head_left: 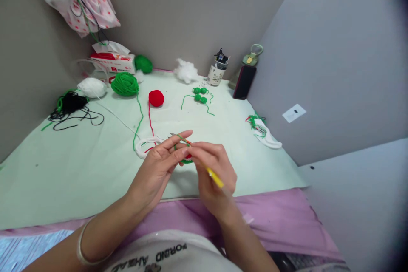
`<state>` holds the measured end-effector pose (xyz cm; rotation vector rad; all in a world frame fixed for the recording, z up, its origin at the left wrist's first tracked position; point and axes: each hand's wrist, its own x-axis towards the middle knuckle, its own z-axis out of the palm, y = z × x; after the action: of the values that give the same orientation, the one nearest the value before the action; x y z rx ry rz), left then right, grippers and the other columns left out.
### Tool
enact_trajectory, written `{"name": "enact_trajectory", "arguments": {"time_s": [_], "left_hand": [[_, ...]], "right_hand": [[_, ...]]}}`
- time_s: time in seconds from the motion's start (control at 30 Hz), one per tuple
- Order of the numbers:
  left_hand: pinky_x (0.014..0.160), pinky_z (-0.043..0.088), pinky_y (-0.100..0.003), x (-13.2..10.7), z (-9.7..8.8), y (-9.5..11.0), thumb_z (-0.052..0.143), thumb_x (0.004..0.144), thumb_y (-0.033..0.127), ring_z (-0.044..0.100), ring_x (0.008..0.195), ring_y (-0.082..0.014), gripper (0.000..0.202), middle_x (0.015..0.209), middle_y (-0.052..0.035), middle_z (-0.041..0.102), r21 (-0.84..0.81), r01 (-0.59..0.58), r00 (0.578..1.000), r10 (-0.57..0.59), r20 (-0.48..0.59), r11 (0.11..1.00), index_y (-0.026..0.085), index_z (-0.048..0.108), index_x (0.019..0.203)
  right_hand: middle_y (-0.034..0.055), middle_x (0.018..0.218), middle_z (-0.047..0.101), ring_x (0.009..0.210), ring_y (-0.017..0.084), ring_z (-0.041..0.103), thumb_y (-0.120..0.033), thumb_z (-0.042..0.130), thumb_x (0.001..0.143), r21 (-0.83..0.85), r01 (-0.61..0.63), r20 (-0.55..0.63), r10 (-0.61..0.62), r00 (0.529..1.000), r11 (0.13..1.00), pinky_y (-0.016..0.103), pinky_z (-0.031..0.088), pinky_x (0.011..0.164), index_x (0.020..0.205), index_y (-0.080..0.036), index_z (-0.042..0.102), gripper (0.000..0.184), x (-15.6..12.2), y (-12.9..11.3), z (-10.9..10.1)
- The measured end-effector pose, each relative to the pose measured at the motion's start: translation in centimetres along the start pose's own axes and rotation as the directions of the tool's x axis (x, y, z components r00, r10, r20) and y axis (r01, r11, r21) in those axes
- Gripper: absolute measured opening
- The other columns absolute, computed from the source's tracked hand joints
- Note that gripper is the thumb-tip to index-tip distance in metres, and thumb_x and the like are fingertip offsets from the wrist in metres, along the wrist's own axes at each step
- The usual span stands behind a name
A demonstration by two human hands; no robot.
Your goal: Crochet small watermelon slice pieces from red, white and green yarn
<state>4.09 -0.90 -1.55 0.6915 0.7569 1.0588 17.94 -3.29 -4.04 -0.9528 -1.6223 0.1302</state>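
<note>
My left hand (pixel 161 165) pinches a small green and red crochet piece (pixel 186 158), with green yarn running over its raised index finger. My right hand (pixel 214 169) is closed round a crochet hook with a yellow handle (pixel 215 178), its metal tip pointing left into the piece. Both hands meet above the pale green table cover (pixel 79 165). A green strand leads back to a green yarn ball (pixel 125 83), and a red strand to a red yarn ball (pixel 156 97). A white crocheted ring (pixel 145 144) lies just left of my left hand.
Black yarn (pixel 72 104), a white yarn ball (pixel 92 87), a tissue box (pixel 111 61), white stuffing (pixel 186 70), a cup of tools (pixel 218 72) and several small green crocheted balls (pixel 200 94) lie at the back. Yarn scraps (pixel 263 129) sit at the right. Walls close in behind and right.
</note>
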Motion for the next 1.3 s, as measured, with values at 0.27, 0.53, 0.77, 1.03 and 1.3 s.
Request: {"name": "enact_trajectory", "arguments": {"time_s": [0.27,0.53,0.77,1.03,1.3], "left_hand": [[0.084,0.050,-0.024,0.4,-0.8,0.1,0.084,0.082,0.025,0.062,0.091,-0.0147,0.021,0.097,-0.0026,0.075,-0.007,0.086,0.996,-0.085,0.036,0.996,0.026,0.086,0.103],[0.089,0.049,-0.024,-0.3,0.3,-0.2,0.083,0.084,0.027,0.062,0.090,-0.0144,0.042,0.083,0.0019,0.069,-0.002,-0.026,1.000,0.026,-0.004,1.000,0.027,0.078,0.125],[0.083,0.052,-0.019,0.4,-0.2,-0.2,0.082,0.085,0.024,0.062,0.095,-0.0138,0.016,0.103,-0.0022,0.075,-0.088,0.122,0.989,-0.113,0.094,0.989,0.026,0.085,0.101],[0.080,0.049,-0.016,-0.1,-0.4,0.5,0.081,0.083,0.020,0.062,0.085,-0.0110,0.024,0.096,-0.0020,0.075,-0.023,0.072,0.992,-0.069,0.106,0.997,0.023,0.086,0.106],[0.085,0.048,-0.023,-0.3,0.2,0.3,0.085,0.081,0.026,0.064,0.089,-0.0132,0.029,0.089,0.0012,0.074,0.044,-0.011,0.997,0.008,0.072,0.999,0.028,0.084,0.111]], "right_hand": [[0.0053,0.092,0.074,0.077,0.017,0.070,-0.016,0.058,0.100,0.309,-0.232,-0.073,0.266,0.961,0.922,0.034,0.061,0.068,0.104,-0.025,0.077,0.021,0.7,0.2,-1.2],[0.0079,0.111,0.073,0.100,0.021,0.071,-0.007,0.063,0.095,-0.017,0.043,-0.065,-0.044,0.997,0.999,0.037,0.061,0.082,0.127,-0.031,0.073,0.041,-0.4,0.6,0.4],[0.0056,0.101,0.074,0.091,0.019,0.070,-0.008,0.058,0.099,0.187,-0.090,-0.110,0.112,0.988,0.978,0.035,0.060,0.076,0.118,-0.030,0.076,0.034,0.0,0.7,-0.1],[0.0020,0.086,0.073,0.069,0.012,0.065,-0.024,0.064,0.100,0.627,-0.375,0.013,0.472,0.882,0.683,0.027,0.054,0.062,0.094,-0.024,0.081,0.018,1.0,0.2,-1.8],[0.0029,0.101,0.079,0.087,0.016,0.072,-0.015,0.058,0.101,0.419,-0.253,-0.006,0.282,0.960,0.872,0.030,0.059,0.072,0.107,-0.028,0.078,0.024,1.1,-0.3,-0.7]]}}
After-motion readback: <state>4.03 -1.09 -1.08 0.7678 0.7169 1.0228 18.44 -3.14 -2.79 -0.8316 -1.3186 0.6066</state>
